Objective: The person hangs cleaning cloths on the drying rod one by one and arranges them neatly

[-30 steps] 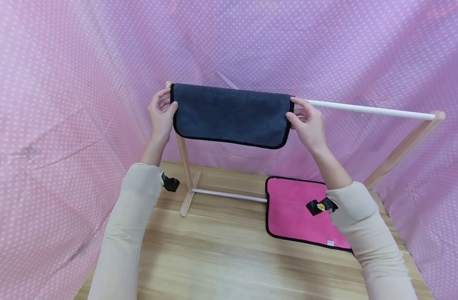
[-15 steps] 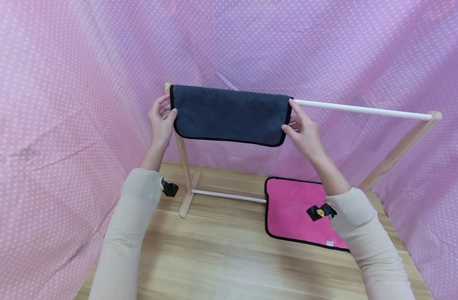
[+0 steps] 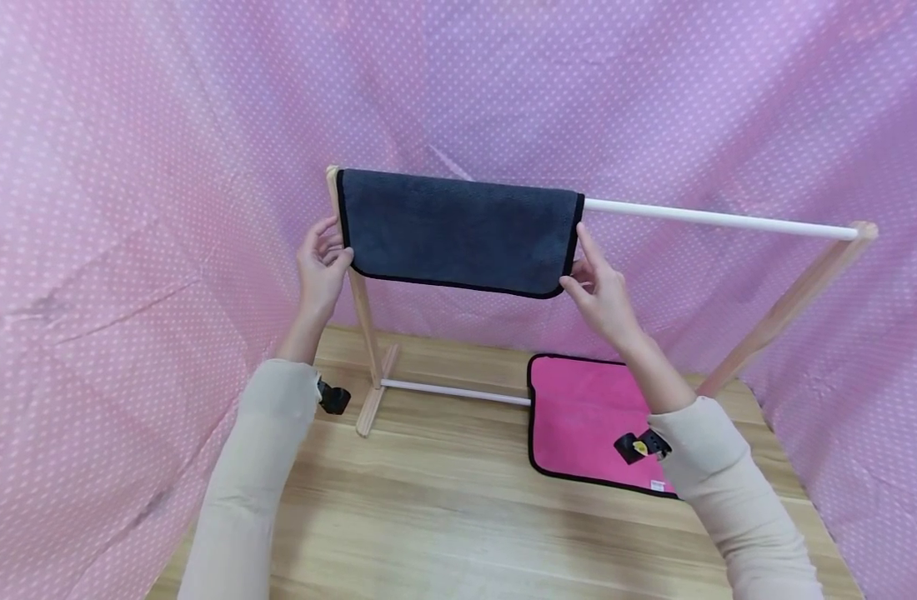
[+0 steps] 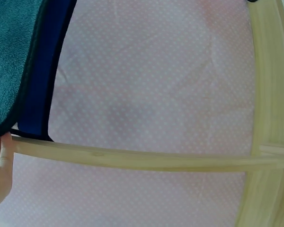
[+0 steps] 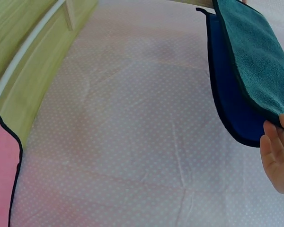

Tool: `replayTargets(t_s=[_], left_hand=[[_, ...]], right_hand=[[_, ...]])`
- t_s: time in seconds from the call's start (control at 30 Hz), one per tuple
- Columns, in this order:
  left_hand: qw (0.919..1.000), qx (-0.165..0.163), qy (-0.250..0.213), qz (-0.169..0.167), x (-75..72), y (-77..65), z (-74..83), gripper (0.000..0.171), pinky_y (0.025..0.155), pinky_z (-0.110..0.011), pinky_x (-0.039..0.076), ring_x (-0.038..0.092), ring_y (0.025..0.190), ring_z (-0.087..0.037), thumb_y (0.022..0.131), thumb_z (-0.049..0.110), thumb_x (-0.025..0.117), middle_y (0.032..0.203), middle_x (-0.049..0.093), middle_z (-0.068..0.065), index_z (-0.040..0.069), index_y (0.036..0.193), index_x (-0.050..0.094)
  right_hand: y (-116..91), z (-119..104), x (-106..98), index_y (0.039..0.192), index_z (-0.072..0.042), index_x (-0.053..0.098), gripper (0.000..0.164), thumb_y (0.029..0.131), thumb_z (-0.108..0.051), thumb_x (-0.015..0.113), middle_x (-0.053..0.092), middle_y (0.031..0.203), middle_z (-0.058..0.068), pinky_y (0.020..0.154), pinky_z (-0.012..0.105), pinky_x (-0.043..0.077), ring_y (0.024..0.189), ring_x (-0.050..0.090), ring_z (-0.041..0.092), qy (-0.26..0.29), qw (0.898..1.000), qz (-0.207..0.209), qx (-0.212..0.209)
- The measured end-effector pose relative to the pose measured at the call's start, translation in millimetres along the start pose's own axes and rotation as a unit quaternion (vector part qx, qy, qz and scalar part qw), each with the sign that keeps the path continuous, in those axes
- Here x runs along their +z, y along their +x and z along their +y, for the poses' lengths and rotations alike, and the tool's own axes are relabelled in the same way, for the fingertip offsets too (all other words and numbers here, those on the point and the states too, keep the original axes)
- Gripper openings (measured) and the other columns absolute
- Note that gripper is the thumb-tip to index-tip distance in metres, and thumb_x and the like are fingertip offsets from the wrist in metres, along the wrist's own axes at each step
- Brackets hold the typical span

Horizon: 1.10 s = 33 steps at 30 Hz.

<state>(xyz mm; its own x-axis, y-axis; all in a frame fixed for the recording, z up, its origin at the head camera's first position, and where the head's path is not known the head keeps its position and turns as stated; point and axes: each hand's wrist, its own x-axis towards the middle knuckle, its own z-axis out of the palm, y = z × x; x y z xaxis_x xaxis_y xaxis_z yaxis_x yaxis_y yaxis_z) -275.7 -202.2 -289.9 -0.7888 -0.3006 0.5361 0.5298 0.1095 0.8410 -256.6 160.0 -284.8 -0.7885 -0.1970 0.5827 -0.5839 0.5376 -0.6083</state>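
A dark grey towel [image 3: 458,233] with black edging hangs folded over the left part of a white rod [image 3: 714,218]. My left hand [image 3: 322,271] pinches its left edge low down, thumb in front and fingers partly hidden behind. At the lower right corner, my right hand [image 3: 607,300] pinches the front layer between thumb and fingers. The right wrist view shows the towel [image 5: 258,56] with its rear layer hanging apart behind the front one. Only part of the left hand [image 4: 0,165] appears in the left wrist view, at the front layer's bottom corner.
The rod belongs to a wooden rack with a left post [image 3: 364,325], a right post [image 3: 789,308] and a lower white bar [image 3: 458,392]. A pink towel [image 3: 586,417] lies on the wooden table [image 3: 428,517], partly under my right forearm. Pink dotted curtain [image 3: 166,167] surrounds the table.
Both hands have slid down the towel's side edges, from near the rod toward the lower corners. The towel stays draped over the rod's left part.
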Motion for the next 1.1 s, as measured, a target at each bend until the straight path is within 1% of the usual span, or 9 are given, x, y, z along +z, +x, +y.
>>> replayTargets(t_s=[0.1, 0.23, 0.37, 0.43, 0.57, 0.73, 0.9, 1.0, 1.1], left_hand=[[0.9997, 0.014, 0.017, 0.005, -3.8, -3.4, -5.8, 0.044, 0.081, -0.023, 0.046, 0.056, 0.088, -0.013, 0.08, -0.016, 0.05, 0.095, 0.058, -0.005, -0.009, 0.124, 0.046], [0.9988, 0.017, 0.045, 0.012, -11.4, -10.3, -15.5, 0.042, 0.083, -0.029, 0.047, 0.053, 0.101, -0.027, 0.081, -0.013, 0.051, 0.112, 0.056, -0.02, -0.008, 0.123, 0.047], [0.9985, 0.008, 0.054, -0.008, -18.4, -18.4, -30.4, 0.045, 0.093, -0.045, 0.042, 0.045, 0.115, -0.034, 0.081, -0.014, 0.05, 0.126, 0.046, -0.027, -0.01, 0.126, 0.043], [0.9983, -0.001, 0.053, -0.025, -20.9, -22.5, -40.2, 0.047, 0.096, -0.05, 0.039, 0.042, 0.119, -0.036, 0.082, -0.014, 0.05, 0.13, 0.043, -0.027, -0.01, 0.127, 0.04], [0.9976, -0.011, 0.047, -0.05, -22.8, -30.2, -60.3, 0.053, 0.101, -0.052, 0.033, 0.036, 0.124, -0.04, 0.084, -0.013, 0.048, 0.135, 0.038, -0.027, -0.007, 0.134, 0.032], [0.9986, -0.006, 0.006, -0.052, -19.5, -42.1, -81.2, 0.063, 0.103, -0.056, 0.025, 0.032, 0.126, -0.044, 0.087, -0.009, 0.049, 0.138, 0.033, -0.03, -0.005, 0.142, 0.017], [0.9983, -0.001, 0.021, -0.054, -16.7, -53.6, -95.5, 0.064, 0.101, -0.059, 0.025, 0.033, 0.124, -0.046, 0.087, -0.01, 0.048, 0.137, 0.033, -0.032, -0.009, 0.141, 0.014], [0.9966, 0.025, 0.051, -0.06, -14.0, -58.3, -100.5, 0.061, 0.098, -0.06, 0.029, 0.036, 0.12, -0.048, 0.085, -0.013, 0.047, 0.132, 0.036, -0.036, -0.013, 0.138, 0.018], [0.9902, 0.082, 0.092, -0.066, -12.1, -58.3, -118.0, 0.061, 0.091, -0.06, 0.037, 0.044, 0.111, -0.051, 0.08, -0.018, 0.05, 0.125, 0.041, -0.039, -0.017, 0.134, 0.023]], right_hand=[[-4.5, 2.8, 0.2, 0.145, -0.009, 0.024, 0.067, 0.087, -0.002, 0.058, 0.065, 0.09, 0.021, 0.07, 0.01, 0.043, 0.075, 0.051, -0.008, 0.001, 1.0, -0.004, 0.002], [-13.5, 8.6, -0.7, 0.145, -0.009, 0.025, 0.065, 0.088, -0.004, 0.058, 0.066, 0.093, 0.021, 0.073, 0.016, 0.047, 0.077, 0.053, -0.007, 0.007, 1.0, -0.013, 0.012], [-25.1, 17.2, -1.4, 0.145, -0.01, 0.025, 0.064, 0.089, -0.006, 0.057, 0.066, 0.096, 0.021, 0.077, 0.021, 0.047, 0.08, 0.055, -0.004, 0.011, 0.999, -0.025, 0.031], [-30.9, 22.4, -1.6, 0.145, -0.011, 0.024, 0.064, 0.09, -0.007, 0.056, 0.066, 0.097, 0.021, 0.078, 0.019, 0.046, 0.081, 0.055, -0.003, 0.014, 0.999, -0.03, 0.043], [-41.8, 31.7, -1.9, 0.146, -0.013, 0.023, 0.064, 0.091, -0.009, 0.055, 0.064, 0.1, 0.022, 0.078, 0.015, 0.044, 0.083, 0.055, -0.006, 0.025, 0.997, -0.035, 0.061], [-58.4, 46.6, -0.3, 0.145, -0.01, 0.022, 0.064, 0.091, -0.009, 0.055, 0.063, 0.101, 0.023, 0.077, 0.009, 0.042, 0.084, 0.052, -0.011, 0.036, 0.995, -0.043, 0.079], [-76.1, 48.3, 1.5, 0.143, 0.0, 0.023, 0.061, 0.09, -0.001, 0.053, 0.062, 0.1, 0.028, 0.075, 0.005, 0.041, 0.082, 0.052, -0.011, 0.049, 0.993, -0.054, 0.098], [-85.1, 46.2, 0.7, 0.141, 0.003, 0.025, 0.06, 0.089, 0.004, 0.052, 0.061, 0.098, 0.029, 0.075, 0.005, 0.041, 0.082, 0.058, 0.0, 0.054, 0.992, -0.054, 0.103], [-95.4, 61.7, 0.3, 0.143, 0.001, 0.024, 0.061, 0.089, 0.004, 0.052, 0.064, 0.095, 0.014, 0.076, 0.006, 0.042, 0.085, 0.059, 0.0, 0.089, 0.989, -0.067, 0.102]])
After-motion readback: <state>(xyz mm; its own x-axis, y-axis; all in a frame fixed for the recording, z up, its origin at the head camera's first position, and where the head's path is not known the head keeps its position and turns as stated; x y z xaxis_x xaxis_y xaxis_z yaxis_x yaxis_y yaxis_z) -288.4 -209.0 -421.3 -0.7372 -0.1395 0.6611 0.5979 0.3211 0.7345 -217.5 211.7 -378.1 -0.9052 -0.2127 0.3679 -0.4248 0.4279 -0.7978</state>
